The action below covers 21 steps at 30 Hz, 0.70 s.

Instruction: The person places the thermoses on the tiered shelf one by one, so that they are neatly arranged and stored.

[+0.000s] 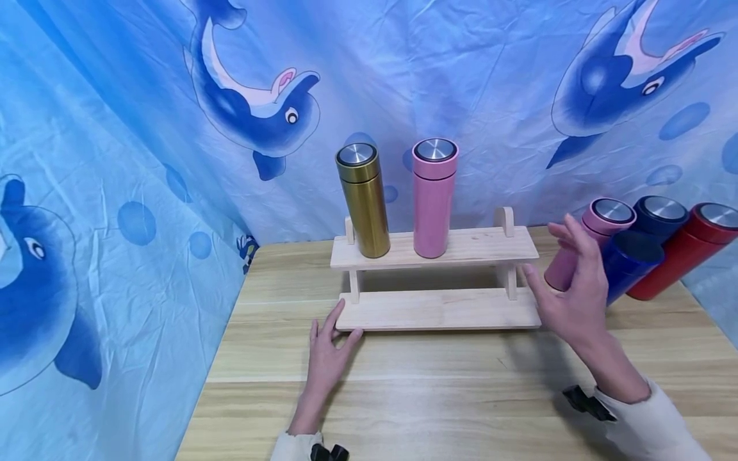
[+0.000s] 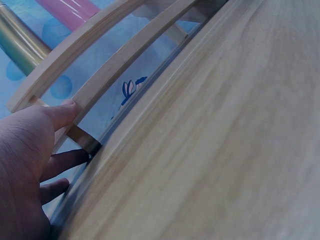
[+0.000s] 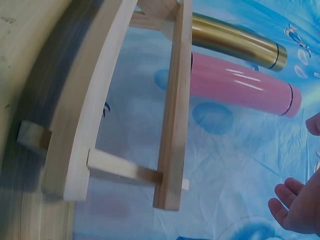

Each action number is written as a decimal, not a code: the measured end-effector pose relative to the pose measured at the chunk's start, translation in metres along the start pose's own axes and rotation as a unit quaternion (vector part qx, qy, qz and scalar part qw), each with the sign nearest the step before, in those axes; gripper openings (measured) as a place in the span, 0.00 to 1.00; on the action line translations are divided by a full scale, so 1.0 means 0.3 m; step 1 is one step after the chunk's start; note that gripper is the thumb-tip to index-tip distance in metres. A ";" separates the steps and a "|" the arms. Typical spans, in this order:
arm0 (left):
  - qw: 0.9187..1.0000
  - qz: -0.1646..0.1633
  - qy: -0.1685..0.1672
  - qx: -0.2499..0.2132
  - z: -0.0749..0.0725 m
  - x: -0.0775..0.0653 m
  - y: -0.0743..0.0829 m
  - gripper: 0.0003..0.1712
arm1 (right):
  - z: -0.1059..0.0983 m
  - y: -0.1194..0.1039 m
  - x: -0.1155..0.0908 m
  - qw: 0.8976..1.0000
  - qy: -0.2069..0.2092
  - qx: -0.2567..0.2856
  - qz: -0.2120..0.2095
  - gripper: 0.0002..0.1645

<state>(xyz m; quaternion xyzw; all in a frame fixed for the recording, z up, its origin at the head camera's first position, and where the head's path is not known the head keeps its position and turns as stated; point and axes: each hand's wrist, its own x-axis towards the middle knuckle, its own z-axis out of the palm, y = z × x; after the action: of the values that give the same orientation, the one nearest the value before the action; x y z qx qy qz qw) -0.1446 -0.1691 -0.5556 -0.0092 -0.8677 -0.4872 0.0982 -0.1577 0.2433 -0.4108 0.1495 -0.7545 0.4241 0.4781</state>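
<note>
Flasks, six, contents hidden. Gold flask (image 1: 366, 211) and pink flask (image 1: 434, 211), silver-capped, on the upper shelf of a two-tier wooden rack (image 1: 441, 308), which stands towards the table's (image 1: 415, 397) far edge. At the table's far right corner: second pink flask (image 1: 560, 267), partly covered by the right hand (image 1: 576, 298), fingers spread and released; navy flask (image 1: 660, 212), partly behind blue flask (image 1: 628, 259); red flask (image 1: 669, 256). Left hand (image 1: 327, 358) grips the rack's front left corner. Behind: dolphin-print curtain (image 1: 403, 77).
</note>
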 end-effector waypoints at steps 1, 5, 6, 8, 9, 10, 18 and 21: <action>1.000 0.001 0.000 0.000 0.000 0.000 0.001 0.44 | -0.007 -0.005 0.001 1.000 0.009 0.000 -0.001 0.58; 1.000 0.000 0.001 -0.001 -0.001 -0.002 0.005 0.44 | -0.039 -0.024 0.003 1.000 0.031 0.001 0.005 0.56; 1.000 -0.002 0.001 -0.001 -0.001 -0.002 0.005 0.44 | -0.048 -0.027 0.002 0.999 0.031 -0.001 0.008 0.55; 1.000 -0.004 0.001 -0.001 0.000 -0.002 0.004 0.44 | -0.066 -0.033 0.000 0.999 0.028 -0.008 0.015 0.55; 1.000 -0.004 0.001 0.000 0.001 -0.001 0.003 0.44 | -0.076 -0.035 -0.002 0.999 0.025 -0.011 0.019 0.55; 1.000 -0.003 0.001 0.000 0.002 -0.001 0.002 0.44 | -0.084 -0.037 -0.003 0.999 0.024 -0.012 0.021 0.54; 1.000 0.015 0.020 -0.006 0.010 -0.007 -0.010 0.44 | -0.140 -0.021 -0.016 0.999 0.032 -0.017 0.024 0.52; 0.999 0.025 0.033 -0.002 0.014 -0.010 -0.019 0.44 | -0.159 0.006 -0.028 0.999 0.039 -0.018 0.026 0.51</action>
<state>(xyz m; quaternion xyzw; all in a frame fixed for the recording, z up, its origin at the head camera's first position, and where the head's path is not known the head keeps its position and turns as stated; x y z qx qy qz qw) -0.1429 -0.1682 -0.5630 -0.0149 -0.8627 -0.4862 0.1385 -0.1263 0.2803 -0.4102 0.1047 -0.7462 0.4287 0.4984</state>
